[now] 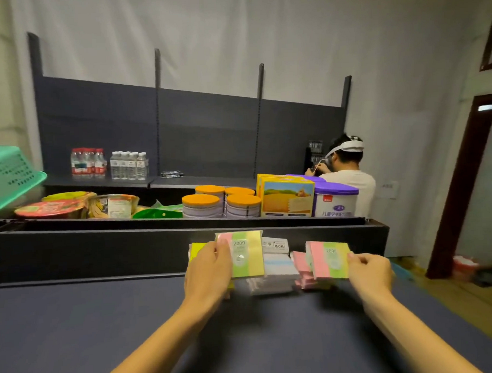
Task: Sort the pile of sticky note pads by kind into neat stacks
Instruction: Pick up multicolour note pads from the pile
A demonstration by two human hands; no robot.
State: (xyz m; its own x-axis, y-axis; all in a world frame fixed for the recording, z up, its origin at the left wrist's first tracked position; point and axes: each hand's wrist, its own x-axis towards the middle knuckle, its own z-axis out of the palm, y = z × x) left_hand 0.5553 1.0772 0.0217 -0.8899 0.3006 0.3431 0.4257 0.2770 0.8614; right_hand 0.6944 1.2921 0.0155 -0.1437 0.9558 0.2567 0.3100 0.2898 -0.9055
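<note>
Striped pads (246, 254) in both hands (207, 269) (white stack (279, 266) between)

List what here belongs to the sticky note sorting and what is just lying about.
Job: striped pad in left hand; striped pad in right hand; white pads; pink pads.

Lying about: water bottles, orange-lidded tins, cartons, green basket.
</note>
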